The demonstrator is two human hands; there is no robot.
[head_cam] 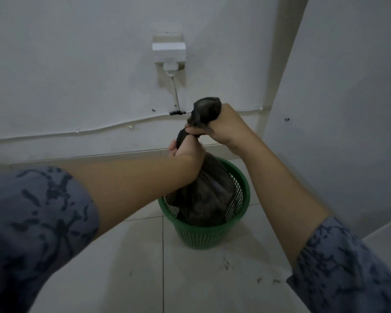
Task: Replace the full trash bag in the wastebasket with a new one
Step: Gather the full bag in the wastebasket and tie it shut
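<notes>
A green mesh wastebasket stands on the tiled floor near the wall. A full black trash bag sits inside it, its bulging body rising above the rim. The bag's top is gathered into a twisted neck. My left hand grips that neck low down, just above the bulge. My right hand holds the neck higher up, with the bag's loose end sticking out above the fist. Both hands are directly over the basket.
A white wall with a socket and plug and a cable clipped along it stands behind the basket. A second wall projects on the right, forming a corner. Pale floor tiles lie in front.
</notes>
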